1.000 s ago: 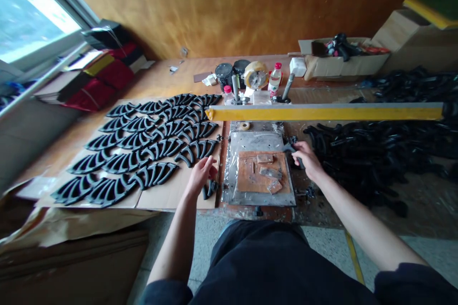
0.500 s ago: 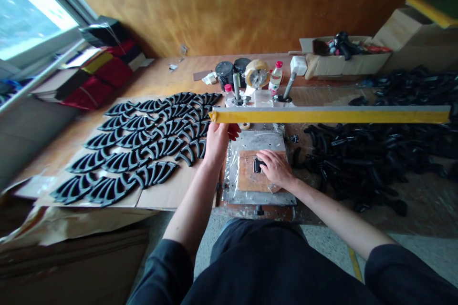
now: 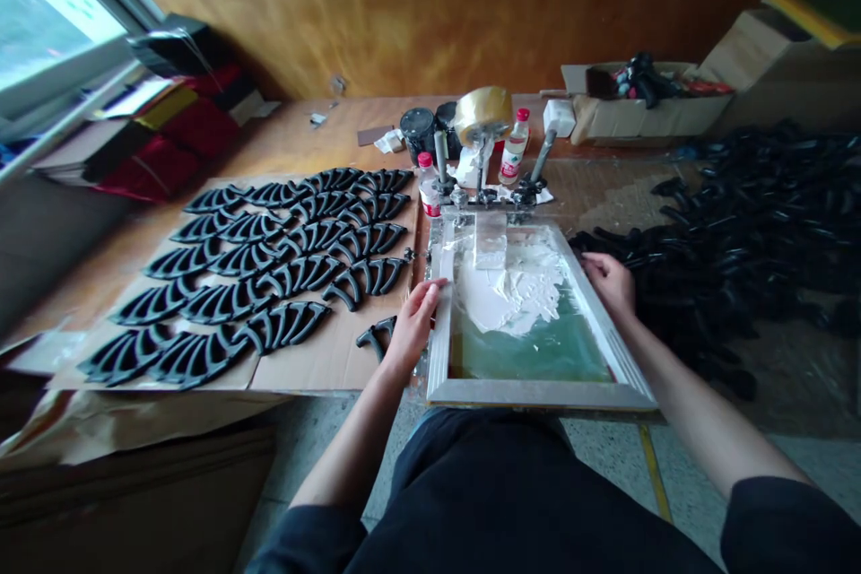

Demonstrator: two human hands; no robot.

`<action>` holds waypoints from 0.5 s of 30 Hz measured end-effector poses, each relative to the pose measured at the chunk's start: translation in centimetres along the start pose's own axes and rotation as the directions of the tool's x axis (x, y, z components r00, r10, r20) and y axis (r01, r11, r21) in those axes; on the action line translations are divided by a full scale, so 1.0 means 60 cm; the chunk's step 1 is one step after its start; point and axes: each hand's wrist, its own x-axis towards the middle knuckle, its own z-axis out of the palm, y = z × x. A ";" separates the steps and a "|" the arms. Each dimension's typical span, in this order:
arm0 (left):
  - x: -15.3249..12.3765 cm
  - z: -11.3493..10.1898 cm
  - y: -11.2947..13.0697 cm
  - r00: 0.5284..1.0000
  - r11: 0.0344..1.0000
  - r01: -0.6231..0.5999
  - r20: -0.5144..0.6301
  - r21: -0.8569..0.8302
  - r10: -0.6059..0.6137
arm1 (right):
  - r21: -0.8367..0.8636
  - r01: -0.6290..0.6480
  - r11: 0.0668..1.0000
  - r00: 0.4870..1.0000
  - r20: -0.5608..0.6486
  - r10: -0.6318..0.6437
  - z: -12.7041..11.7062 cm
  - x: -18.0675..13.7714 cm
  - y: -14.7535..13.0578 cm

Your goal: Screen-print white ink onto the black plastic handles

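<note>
A printing screen frame [image 3: 437,350] lies flat on the table in front of me, its green mesh smeared with white ink [image 3: 511,287]. My left hand [image 3: 413,323] rests on the frame's left rail, fingers curled over it. My right hand [image 3: 611,280] sits on the right rail near its far end, fingers bent on the edge. A squeegee [image 3: 490,238] lies on the mesh at the far end. One loose black curved part [image 3: 375,336] lies on the cardboard just left of my left hand.
Rows of black fan-shaped parts [image 3: 269,265] cover a cardboard sheet [image 3: 316,363] on the left. A heap of black parts [image 3: 740,233] fills the right. Behind the frame stand bottles [image 3: 515,148], black tins [image 3: 418,130], a tape roll [image 3: 481,112] and a cardboard box [image 3: 646,112].
The screen frame, raised on edge before, has swung down flat over the plate. My right hand left the part on the plate for the right rail; my left hand came down with the left rail.
</note>
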 end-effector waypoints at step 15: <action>0.038 0.014 -0.119 0.995 0.938 0.099 -0.066 0.331 -0.081 | -0.154 0.679 0.718 0.661 0.554 -0.506 0.104 -0.016 -0.179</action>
